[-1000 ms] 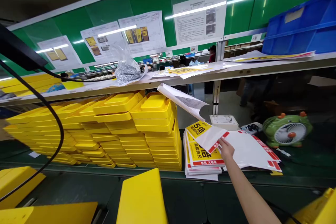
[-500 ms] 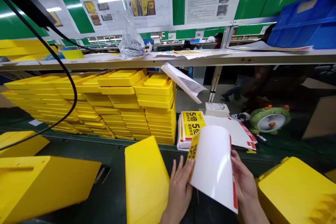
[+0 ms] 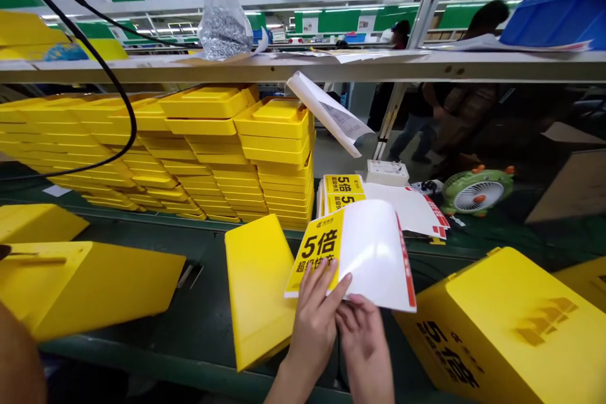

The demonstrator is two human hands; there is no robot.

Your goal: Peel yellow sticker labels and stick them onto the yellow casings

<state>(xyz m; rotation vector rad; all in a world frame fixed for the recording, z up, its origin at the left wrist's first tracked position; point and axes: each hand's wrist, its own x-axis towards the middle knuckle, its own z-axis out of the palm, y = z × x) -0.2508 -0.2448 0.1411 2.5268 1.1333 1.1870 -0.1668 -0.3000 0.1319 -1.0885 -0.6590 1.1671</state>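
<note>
Both of my hands hold one large sticker sheet (image 3: pixel 360 252) low in the middle of the head view. The sheet is yellow with black print at its left, and its white backing curls over with a red edge at the right. My left hand (image 3: pixel 318 312) presses flat on the yellow printed part. My right hand (image 3: pixel 362 331) pinches the sheet's lower edge from beneath. A yellow plastic box (image 3: pixel 258 287) lies on the green belt just left of my hands. A second yellow box (image 3: pixel 502 322) with black print lies to the right.
A pile of the same stickers (image 3: pixel 343 192) sits behind my hands, with loose white backings (image 3: pixel 411 208) beside it. Tall stacks of yellow trays (image 3: pixel 203 151) fill the back left. More yellow boxes (image 3: pixel 89 284) lie at left. A green desk fan (image 3: pixel 476 192) stands at right. A shelf (image 3: pixel 303 66) runs overhead.
My right hand took a sticker from the pile and brought it toward me. My left hand joined it, and the sheet has turned so its yellow printed face shows.
</note>
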